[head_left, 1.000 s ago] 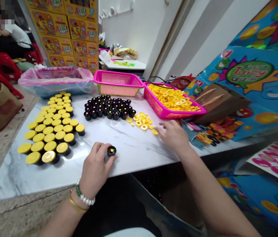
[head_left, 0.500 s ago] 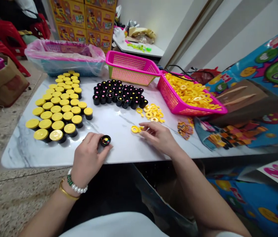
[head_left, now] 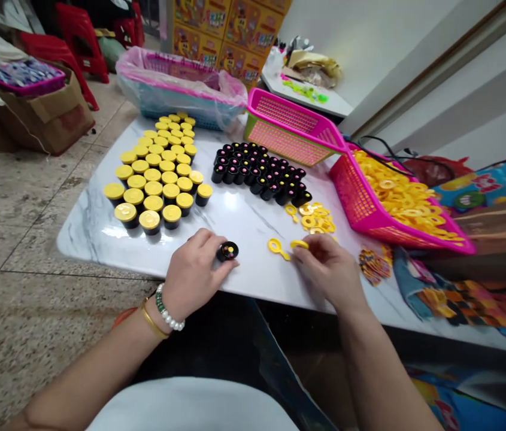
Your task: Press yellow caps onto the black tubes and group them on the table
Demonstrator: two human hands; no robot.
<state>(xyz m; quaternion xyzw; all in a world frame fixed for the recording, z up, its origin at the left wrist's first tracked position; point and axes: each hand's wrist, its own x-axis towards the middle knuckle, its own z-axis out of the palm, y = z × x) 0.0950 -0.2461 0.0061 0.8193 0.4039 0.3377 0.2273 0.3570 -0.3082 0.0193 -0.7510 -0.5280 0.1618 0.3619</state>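
Near the front edge of the table, my left hand [head_left: 195, 274] is closed around a small black cup [head_left: 227, 251] with bits of colour inside its open top. To its right, my right hand [head_left: 332, 269] pinches a round yellow plastic piece [head_left: 299, 244] between thumb and fingers. A yellow ring with a short stem [head_left: 275, 245] lies flat on the table between the hands. Just beyond my right hand is a loose pile of similar yellow rings [head_left: 308, 221]. Several open black cups [head_left: 259, 182] stand grouped past the hands. Yellow-capped black cups [head_left: 154, 203] stand in rows at left.
A pink basket [head_left: 355, 206] heaped with yellow rings stands at right, beside a pink-and-green basket [head_left: 288, 143]. At the back left is a plastic-lined basket [head_left: 167, 108]. Orange printed pieces [head_left: 375, 264] lie right of my right hand. The white marbled table [head_left: 91, 224] ends close before me.
The view has swung left, so the table sits farther right. My right hand now pinches a round yellow piece, and a stemmed ring lies apart from it. My left hand keeps the black cup.
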